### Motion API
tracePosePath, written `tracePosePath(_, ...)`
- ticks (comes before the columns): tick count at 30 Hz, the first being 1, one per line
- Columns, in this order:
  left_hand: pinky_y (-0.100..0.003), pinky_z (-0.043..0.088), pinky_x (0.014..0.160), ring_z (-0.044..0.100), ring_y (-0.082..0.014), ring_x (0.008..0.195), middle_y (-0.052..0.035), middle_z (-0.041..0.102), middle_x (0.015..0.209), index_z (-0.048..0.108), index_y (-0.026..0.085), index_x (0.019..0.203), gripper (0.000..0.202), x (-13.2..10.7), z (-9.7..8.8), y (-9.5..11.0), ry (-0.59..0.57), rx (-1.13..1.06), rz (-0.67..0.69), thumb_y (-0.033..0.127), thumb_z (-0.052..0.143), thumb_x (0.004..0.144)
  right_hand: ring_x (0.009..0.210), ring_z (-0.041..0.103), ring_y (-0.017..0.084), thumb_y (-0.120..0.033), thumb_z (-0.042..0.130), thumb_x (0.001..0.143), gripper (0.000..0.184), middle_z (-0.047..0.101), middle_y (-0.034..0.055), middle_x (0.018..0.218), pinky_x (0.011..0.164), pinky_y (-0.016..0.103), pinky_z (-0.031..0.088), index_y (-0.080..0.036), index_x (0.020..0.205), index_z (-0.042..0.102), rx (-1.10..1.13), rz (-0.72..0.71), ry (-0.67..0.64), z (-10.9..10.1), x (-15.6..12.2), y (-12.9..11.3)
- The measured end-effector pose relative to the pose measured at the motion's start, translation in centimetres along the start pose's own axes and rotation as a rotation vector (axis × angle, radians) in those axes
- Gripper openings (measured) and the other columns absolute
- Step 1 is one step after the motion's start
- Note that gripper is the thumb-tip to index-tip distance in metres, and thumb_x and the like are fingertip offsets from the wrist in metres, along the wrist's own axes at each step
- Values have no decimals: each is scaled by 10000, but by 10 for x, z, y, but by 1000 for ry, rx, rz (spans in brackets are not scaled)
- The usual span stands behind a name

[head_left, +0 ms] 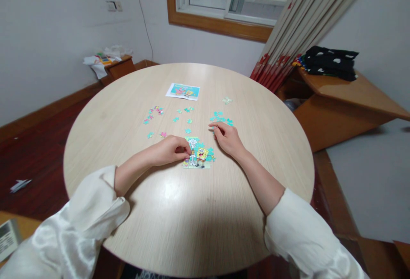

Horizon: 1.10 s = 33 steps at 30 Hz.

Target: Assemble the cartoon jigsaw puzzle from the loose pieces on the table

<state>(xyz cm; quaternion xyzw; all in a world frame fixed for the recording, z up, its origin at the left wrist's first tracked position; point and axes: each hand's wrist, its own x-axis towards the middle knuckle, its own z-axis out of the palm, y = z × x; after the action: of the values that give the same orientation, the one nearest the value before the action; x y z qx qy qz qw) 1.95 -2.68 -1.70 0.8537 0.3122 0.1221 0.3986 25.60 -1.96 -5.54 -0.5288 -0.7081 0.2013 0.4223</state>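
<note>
A partly assembled jigsaw puzzle (202, 155) with cartoon figures, one of them yellow, lies flat on the round table. My left hand (171, 150) is closed in a pinch at its left edge; a small puzzle piece (185, 163) with pink on it shows just below the fingertips. Most of what those fingers grip is hidden behind them. To the upper right of the puzzle, my right hand (228, 138) hovers or rests with the index finger stretched out and the others bent. Right by its fingers lies a group of loose teal puzzle pieces (218, 116), partly covered by the hand.
Several more loose pieces (188, 121) lie beyond the puzzle, with a pink and teal cluster (156, 110) to the left and a pale piece (227, 100) farther right. A reference picture (183, 91) lies toward the back of the round table (192, 219). A wooden cabinet (346, 99) stands right.
</note>
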Motion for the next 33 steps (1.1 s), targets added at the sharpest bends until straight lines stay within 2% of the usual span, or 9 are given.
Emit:
tracePosePath(19,-234,387,598,499,-110,620,-30,612,706,654,136,788,150,-1,0,1,19,81,42,219,532,815,660,597,143,-251,411,868,300,669,40,791,729,322,488,-157,951,684,-15,9,-1,0,0,-2)
tracePosePath(33,-247,413,643,529,-121,672,-33,627,750,647,150,805,132,-1,0,-1,42,82,73,197,526,829,678,603,147,-255,419,869,279,674,27,781,736,323,501,-185,940,680,-3,-3,0,0,0,-1)
